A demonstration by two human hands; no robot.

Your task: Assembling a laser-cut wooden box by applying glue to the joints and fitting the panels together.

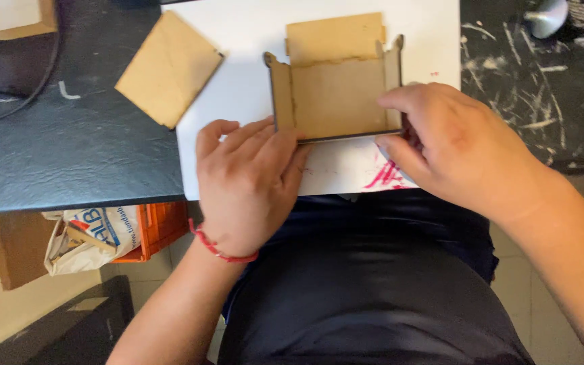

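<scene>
- We look down from a head camera at a person seated at a black table (69, 155), with a white sheet (238, 81) laid on it.
- On the sheet stands a small, half-built box of thin brown board (336, 94): a flat floor panel, two upright side walls, and a near wall seen edge-on as a dark line.
- Our left hand (248, 182), with a red cord at the wrist, rests fingers-down against the box's near left corner, pressing on the near wall; the fingers lie flat and loosely together, not curled into a fist.
- Our right hand (451, 145) pinches the right side wall near its front corner, thumb below and forefinger along the top.
- A second flat board piece (336, 37) lies touching the far end of the box, and a loose square panel (168, 67) sits apart to the left, half off the sheet.
- Red pen marks (386, 176) show on the sheet just beside the right thumb.
- We judge the box light and fairly stiff, but thin: its dark edges and small tabs look easy to snap, and unglued walls would likely fall apart if lifted by one side.
- The safest hold seems to be at the corners, with both walls squeezed inward, or under the floor panel.
</scene>
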